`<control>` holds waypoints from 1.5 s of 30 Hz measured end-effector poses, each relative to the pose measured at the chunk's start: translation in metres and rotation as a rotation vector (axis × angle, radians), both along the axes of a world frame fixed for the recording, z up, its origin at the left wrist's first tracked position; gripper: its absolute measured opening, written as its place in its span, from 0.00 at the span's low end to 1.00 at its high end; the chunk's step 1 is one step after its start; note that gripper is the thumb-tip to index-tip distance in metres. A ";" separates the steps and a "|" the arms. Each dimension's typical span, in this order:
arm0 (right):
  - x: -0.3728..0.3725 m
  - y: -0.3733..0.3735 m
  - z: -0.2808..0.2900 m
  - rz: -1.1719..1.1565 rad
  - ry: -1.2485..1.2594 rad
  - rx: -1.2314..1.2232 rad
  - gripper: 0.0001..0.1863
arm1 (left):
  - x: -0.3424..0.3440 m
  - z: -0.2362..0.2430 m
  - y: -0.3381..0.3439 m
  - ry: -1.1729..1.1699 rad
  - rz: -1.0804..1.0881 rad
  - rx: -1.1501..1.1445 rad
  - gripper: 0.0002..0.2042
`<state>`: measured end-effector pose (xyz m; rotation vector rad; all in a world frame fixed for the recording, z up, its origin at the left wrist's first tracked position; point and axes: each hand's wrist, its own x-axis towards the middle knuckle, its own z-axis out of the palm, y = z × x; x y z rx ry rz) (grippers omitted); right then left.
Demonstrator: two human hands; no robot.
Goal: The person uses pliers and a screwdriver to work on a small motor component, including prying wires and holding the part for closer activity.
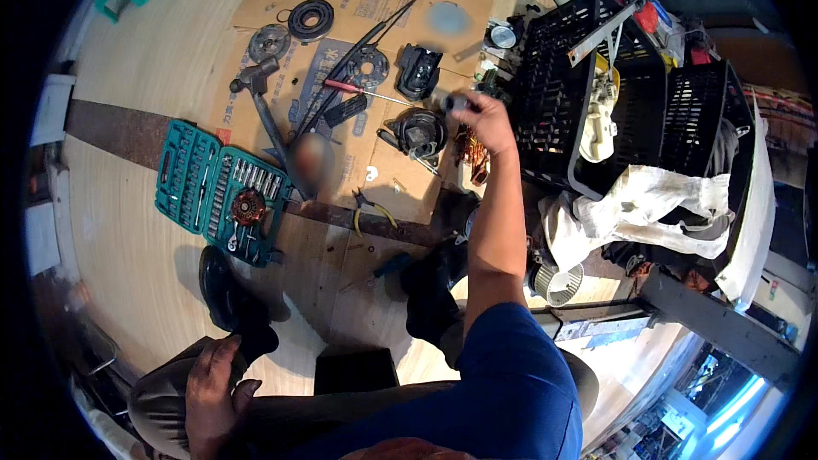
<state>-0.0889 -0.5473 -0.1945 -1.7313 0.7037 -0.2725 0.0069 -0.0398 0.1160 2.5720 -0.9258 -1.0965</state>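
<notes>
My right hand (pixel 486 122) reaches out over the cardboard (pixel 341 153), its fingers closed around a small dark grey round part (pixel 455 103). Just below and to the left of it sits a black round housing (pixel 417 129). A screwdriver (pixel 345 85) with a red handle lies with its shaft toward that housing. Beside the hand is a tangle of copper-coloured wire (pixel 471 158). Above the housing lies a black moulded cover (pixel 418 72). My left hand (pixel 215 392) rests on my left knee, fingers stretched out and holding nothing.
A green socket set case (pixel 189 192) lies unfolded at left, a copper-wound ring (pixel 248 207) on it. Yellow-handled pliers (pixel 375 209) lie near my feet. Black crates (pixel 554 85) with cloths stand at right. A black ring (pixel 310 20) and metal disc (pixel 269 43) lie farther off.
</notes>
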 end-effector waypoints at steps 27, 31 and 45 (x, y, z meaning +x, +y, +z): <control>-0.043 0.014 -0.067 -0.106 0.477 0.097 0.11 | -0.005 0.011 0.010 -0.044 -0.076 -0.050 0.31; -0.037 -0.003 -0.023 -0.313 0.359 0.301 0.10 | -0.007 0.009 0.015 -0.040 -0.049 -0.065 0.30; 0.100 -0.085 -0.035 -0.742 0.043 0.623 0.08 | 0.003 -0.005 0.006 -0.023 -0.061 0.012 0.32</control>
